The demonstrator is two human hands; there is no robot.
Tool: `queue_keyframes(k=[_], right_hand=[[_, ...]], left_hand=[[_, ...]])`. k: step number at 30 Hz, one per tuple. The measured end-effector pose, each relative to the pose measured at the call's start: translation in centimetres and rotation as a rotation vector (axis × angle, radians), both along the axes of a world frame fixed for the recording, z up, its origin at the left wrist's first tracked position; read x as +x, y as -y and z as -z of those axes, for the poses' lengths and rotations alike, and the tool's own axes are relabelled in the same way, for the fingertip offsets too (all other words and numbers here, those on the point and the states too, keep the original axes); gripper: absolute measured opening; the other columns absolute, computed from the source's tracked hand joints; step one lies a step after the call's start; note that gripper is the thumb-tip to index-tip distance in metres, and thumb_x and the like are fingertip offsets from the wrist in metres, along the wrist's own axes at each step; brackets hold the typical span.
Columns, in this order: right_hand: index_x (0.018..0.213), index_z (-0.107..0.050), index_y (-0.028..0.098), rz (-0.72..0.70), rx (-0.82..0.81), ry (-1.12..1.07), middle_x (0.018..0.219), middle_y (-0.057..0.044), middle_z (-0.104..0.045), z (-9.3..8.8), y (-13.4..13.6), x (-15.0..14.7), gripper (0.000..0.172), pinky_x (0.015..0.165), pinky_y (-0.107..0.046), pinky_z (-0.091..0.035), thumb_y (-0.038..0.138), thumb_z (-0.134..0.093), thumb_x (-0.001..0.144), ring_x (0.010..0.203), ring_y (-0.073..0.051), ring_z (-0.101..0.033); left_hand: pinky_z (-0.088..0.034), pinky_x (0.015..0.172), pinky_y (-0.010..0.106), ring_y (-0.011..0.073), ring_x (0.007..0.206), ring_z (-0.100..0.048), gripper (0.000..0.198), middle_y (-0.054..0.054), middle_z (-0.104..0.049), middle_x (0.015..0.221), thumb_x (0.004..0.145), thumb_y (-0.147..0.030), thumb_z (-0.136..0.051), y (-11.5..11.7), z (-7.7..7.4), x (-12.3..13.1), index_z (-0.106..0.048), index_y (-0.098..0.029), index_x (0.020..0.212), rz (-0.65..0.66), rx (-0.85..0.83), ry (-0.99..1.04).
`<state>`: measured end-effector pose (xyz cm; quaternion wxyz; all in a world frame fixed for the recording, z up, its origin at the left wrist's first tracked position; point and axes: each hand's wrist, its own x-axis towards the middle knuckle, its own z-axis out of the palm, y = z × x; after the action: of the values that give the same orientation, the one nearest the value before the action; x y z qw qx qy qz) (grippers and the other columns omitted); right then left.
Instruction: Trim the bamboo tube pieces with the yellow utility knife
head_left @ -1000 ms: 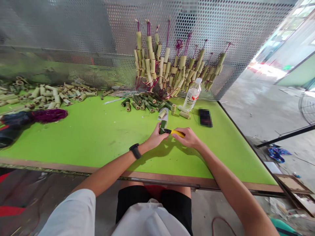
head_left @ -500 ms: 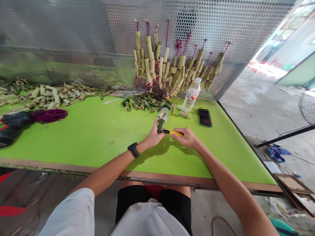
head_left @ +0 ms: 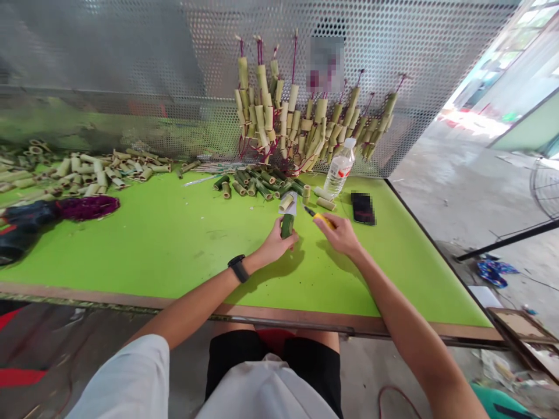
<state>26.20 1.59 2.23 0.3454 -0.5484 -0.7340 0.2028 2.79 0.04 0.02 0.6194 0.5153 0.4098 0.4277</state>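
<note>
One piece of dark green bamboo [head_left: 287,226] is gripped in the left hand [head_left: 274,243] in the head view, held over the green tabletop [head_left: 152,250], while the right hand [head_left: 343,234] grasps a yellow-handled knife [head_left: 323,220], its tip apart from the bamboo. This looks like a pause between knife strokes; another would call for a steady hold well clear of the blade. The bamboo looks smooth and rounded; beyond lie woody green tubes [head_left: 263,189], a pale cylinder [head_left: 286,202] and a clear plastic bottle [head_left: 339,170].

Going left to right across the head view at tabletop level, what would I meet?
Purple cord bundle, black wristwatch, green bamboo piece in the left hand, yellow knife in the right hand, dark blurred item.
</note>
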Motion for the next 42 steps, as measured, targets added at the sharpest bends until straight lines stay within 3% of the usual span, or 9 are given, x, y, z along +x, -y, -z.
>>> queue_keyframes(k=[4,9,16,23,26,30,32,38,42], right_hand=[[0.088,-0.074,0.018,-0.212,-0.085,0.069,0.066,-0.001,-0.06,0.3,1.3,-1.9,0.066,0.056,-0.029,-0.03,0.075,-0.047,0.106,0.057,-0.014,-0.045],[0.093,-0.077,0.017,-0.306,-0.133,0.14,0.064,-0.001,-0.061,0.4,1.6,-2.3,0.064,0.056,-0.029,-0.032,0.07,-0.045,0.107,0.054,-0.013,-0.046],[0.09,-0.079,0.017,-0.315,-0.112,0.172,0.062,-0.001,-0.061,0.1,1.3,-1.6,0.061,0.056,-0.029,-0.03,0.067,-0.047,0.107,0.054,-0.013,-0.044],[0.09,-0.082,0.018,-0.277,-0.088,0.25,0.059,-0.001,-0.062,0.6,1.2,-1.4,0.062,0.056,-0.03,-0.03,0.068,-0.049,0.105,0.051,-0.013,-0.043],[0.095,-0.085,0.018,-0.2,-0.084,0.254,0.06,-0.002,-0.063,0.9,0.6,-0.7,0.065,0.056,-0.03,-0.032,0.072,-0.049,0.104,0.052,-0.014,-0.046],[0.105,-0.086,0.017,0.167,-0.063,0.206,0.068,-0.008,-0.071,0.8,-0.9,1.6,0.074,0.056,-0.032,-0.036,0.081,-0.05,0.101,0.053,-0.017,-0.051],[0.107,-0.086,0.016,0.243,0.027,0.169,0.076,-0.011,-0.076,0.7,-1.2,2.0,0.074,0.059,-0.032,-0.039,0.081,-0.051,0.1,0.06,-0.02,-0.057],[0.099,-0.083,0.017,-0.082,-0.005,0.159,0.068,-0.005,-0.069,0.5,0.7,-1.3,0.064,0.058,-0.031,-0.036,0.071,-0.049,0.105,0.055,-0.017,-0.053],[0.09,-0.078,0.019,-0.194,-0.04,0.185,0.065,-0.003,-0.065,0.6,1.6,-2.5,0.059,0.059,-0.03,-0.034,0.067,-0.049,0.106,0.055,-0.015,-0.05]], left_hand=[[-0.057,0.07,0.031,0.0113,0.065,-0.061,0.078,-0.005,-0.062,0.091,0.088,-0.014,-0.083,-0.9,0.3,-0.5,-0.039,-0.022,0.151,-0.061,-0.019,-0.029],[-0.056,0.07,0.03,0.0117,0.069,-0.061,0.081,-0.005,-0.062,0.092,0.084,-0.009,-0.082,-0.9,0.3,-0.5,-0.04,-0.023,0.152,-0.08,-0.015,-0.056],[-0.052,0.067,0.028,0.0117,0.067,-0.058,0.078,-0.003,-0.062,0.093,0.083,-0.007,-0.078,-0.8,0.5,-0.7,-0.044,-0.022,0.152,-0.07,0.024,-0.113],[-0.05,0.068,0.029,0.0151,0.07,-0.058,0.071,-0.003,-0.059,0.085,0.088,-0.012,-0.073,-0.9,0.1,-1.5,-0.048,-0.018,0.154,0.058,0.088,-0.18],[-0.054,0.073,0.031,0.0159,0.073,-0.062,0.067,-0.001,-0.061,0.091,0.089,-0.012,-0.072,-0.9,-0.4,-1.9,-0.05,-0.017,0.152,0.08,0.087,-0.182],[-0.057,0.076,0.033,0.016,0.074,-0.065,0.053,0.0,-0.062,0.093,0.093,-0.02,-0.076,-0.5,-0.8,-2.1,-0.055,-0.018,0.142,0.186,0.081,-0.132],[-0.058,0.077,0.034,0.0153,0.073,-0.065,0.05,0.0,-0.063,0.093,0.093,-0.021,-0.078,-0.5,-0.7,-1.9,-0.056,-0.018,0.138,0.181,0.06,-0.084],[-0.061,0.077,0.034,0.0123,0.069,-0.062,0.061,-0.004,-0.061,0.088,0.091,-0.012,-0.08,-1.5,-0.4,-1.3,-0.051,-0.02,0.143,-0.05,-0.019,-0.039],[-0.062,0.078,0.033,0.0128,0.072,-0.063,0.071,-0.002,-0.064,0.093,0.089,-0.011,-0.082,-1.4,-0.5,-1.1,-0.048,-0.021,0.15,-0.063,-0.021,-0.058]])
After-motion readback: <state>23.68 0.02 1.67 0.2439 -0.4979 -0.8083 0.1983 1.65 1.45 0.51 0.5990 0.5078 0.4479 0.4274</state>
